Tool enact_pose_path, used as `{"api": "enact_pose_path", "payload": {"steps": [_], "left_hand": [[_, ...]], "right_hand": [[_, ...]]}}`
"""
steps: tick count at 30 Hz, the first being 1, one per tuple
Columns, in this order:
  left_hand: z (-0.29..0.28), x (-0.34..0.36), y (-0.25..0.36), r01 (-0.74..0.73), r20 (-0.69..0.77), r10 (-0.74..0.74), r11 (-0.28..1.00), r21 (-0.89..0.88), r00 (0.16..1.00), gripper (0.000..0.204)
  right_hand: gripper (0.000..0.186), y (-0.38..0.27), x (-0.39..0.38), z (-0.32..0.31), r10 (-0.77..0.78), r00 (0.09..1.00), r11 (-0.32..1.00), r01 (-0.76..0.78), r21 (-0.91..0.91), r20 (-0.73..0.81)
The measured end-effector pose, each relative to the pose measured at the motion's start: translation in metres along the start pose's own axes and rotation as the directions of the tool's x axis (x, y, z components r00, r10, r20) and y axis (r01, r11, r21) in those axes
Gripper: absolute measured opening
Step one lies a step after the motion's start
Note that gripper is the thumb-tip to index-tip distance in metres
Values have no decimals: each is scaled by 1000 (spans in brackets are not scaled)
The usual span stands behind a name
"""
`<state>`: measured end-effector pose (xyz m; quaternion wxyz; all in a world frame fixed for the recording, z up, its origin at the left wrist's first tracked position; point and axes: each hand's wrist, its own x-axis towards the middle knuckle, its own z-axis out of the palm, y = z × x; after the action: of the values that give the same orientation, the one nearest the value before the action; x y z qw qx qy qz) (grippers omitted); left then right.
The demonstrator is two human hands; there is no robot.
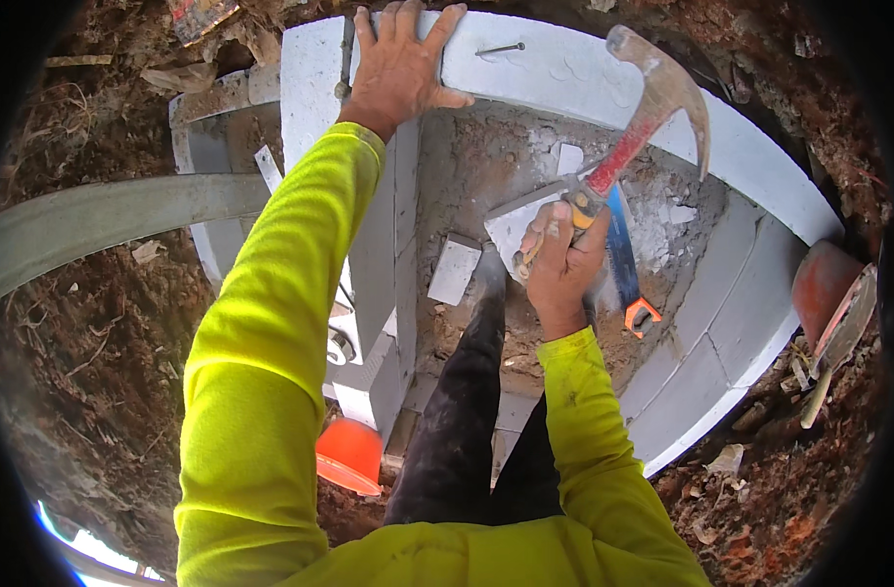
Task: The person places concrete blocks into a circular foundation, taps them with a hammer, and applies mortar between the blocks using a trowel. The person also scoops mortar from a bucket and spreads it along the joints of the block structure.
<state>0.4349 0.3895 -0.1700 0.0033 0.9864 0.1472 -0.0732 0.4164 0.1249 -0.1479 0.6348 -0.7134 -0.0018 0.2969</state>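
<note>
My left hand (396, 67) rests with fingers spread on the top edge of the white block wall (574, 59) at the top of the view. A long nail (500, 48) sticks out of that edge to its right. My right hand (562, 264) grips a claw hammer (621, 147) with a red and yellow handle, its head raised toward the upper right, over the pit. Behind it a blue handsaw (620, 243) with an orange handle lies among white block pieces (454, 268) on the pit's mortar-covered floor. My legs show below.
A block column (374, 274) stands left of the pit, beside an orange bucket (350, 448). A grey curved beam (105, 220) crosses the left. Dirt banks surround the structure. Reddish containers and tools (821, 287) sit at the right, beside the curving wall (716, 333).
</note>
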Motion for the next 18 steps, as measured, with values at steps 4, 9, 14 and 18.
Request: {"api": "enact_pose_path", "payload": {"steps": [4, 9, 14, 18], "left_hand": [[12, -1, 2, 22, -143, -7, 994, 104, 990, 103], [16, -2, -3, -17, -79, 20, 999, 45, 997, 122], [26, 3, -5, 10, -94, 2, 992, 127, 996, 120], [30, 1, -7, -20, -140, 29, 998, 64, 990, 120]], "right_hand": [[20, -2, 12, -8, 104, 987, 982, -83, -168, 122], [18, 3, -1, 2, -85, 996, 995, 85, -49, 8], [20, -5, 12, -1, -21, 995, 985, 38, -169, 101], [20, 10, -1, 18, -46, 999, 999, 46, -1, -15]]}}
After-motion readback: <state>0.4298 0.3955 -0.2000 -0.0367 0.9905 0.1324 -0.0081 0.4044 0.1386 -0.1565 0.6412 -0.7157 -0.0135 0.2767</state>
